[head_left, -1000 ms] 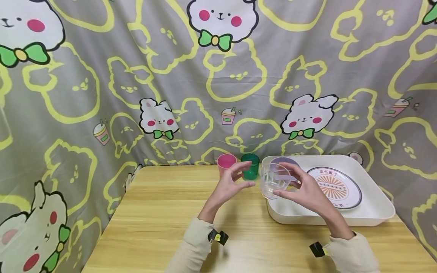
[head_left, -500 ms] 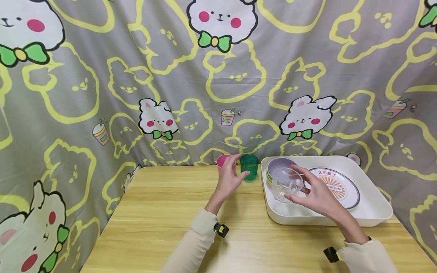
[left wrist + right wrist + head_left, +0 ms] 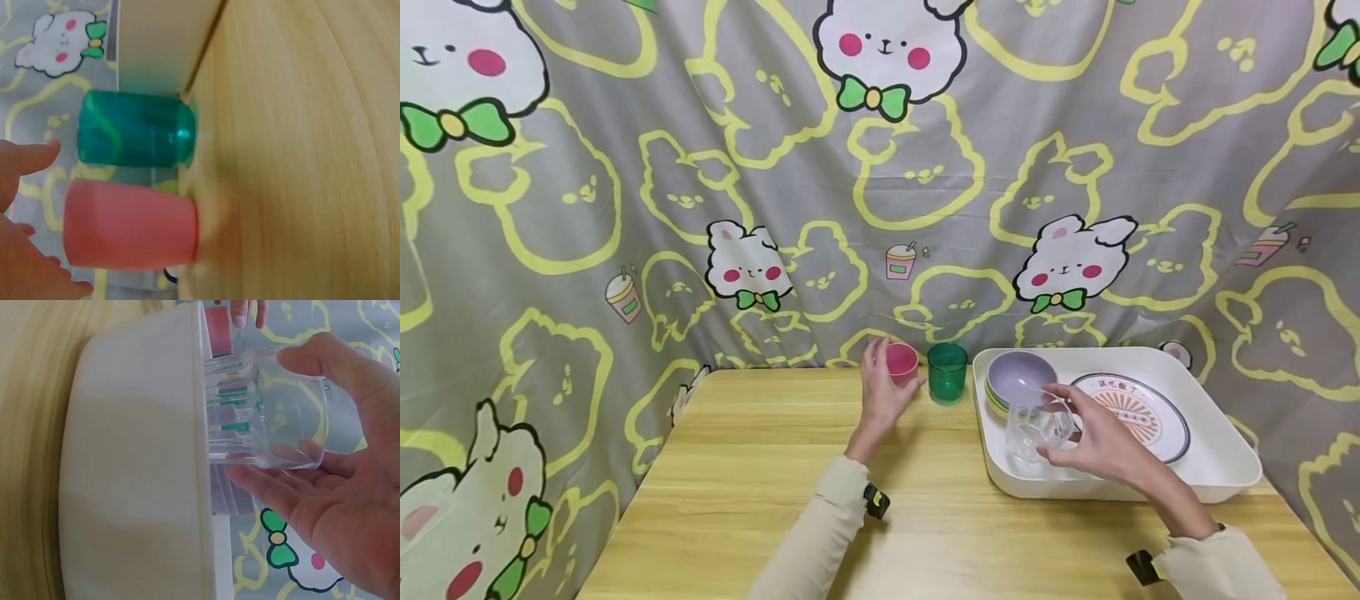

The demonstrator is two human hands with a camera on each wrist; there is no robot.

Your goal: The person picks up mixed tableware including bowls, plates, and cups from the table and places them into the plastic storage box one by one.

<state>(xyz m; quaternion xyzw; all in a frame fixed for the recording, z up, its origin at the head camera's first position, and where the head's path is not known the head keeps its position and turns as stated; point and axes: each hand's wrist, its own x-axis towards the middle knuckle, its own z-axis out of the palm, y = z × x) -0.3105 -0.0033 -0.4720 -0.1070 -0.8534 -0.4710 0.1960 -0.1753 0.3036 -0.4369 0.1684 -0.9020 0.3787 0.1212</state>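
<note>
My right hand (image 3: 1101, 437) grips a clear drinking glass (image 3: 1036, 427) by its sides, thumb on one side and fingers on the other. The glass is low over the left part of a white tray (image 3: 1075, 490), and in the right wrist view the tray wall hides its base. At the back of the table, my left hand (image 3: 882, 398) is around a pink cup (image 3: 904, 367) with thumb and fingers spread. In the left wrist view the fingers (image 3: 37, 262) look apart from that cup. A green see-through cup (image 3: 947, 373) stands upright just to its right.
Inside the tray, a stack of bowls with a purple one (image 3: 1021, 375) on top sits at the back left. A patterned plate (image 3: 1138, 417) lies to their right. A printed curtain (image 3: 820, 183) hangs behind the wooden table (image 3: 760, 467).
My right hand has carried the glass rightward and down, from the tray's left edge to over its inside. My left hand has moved left and come around the pink cup.
</note>
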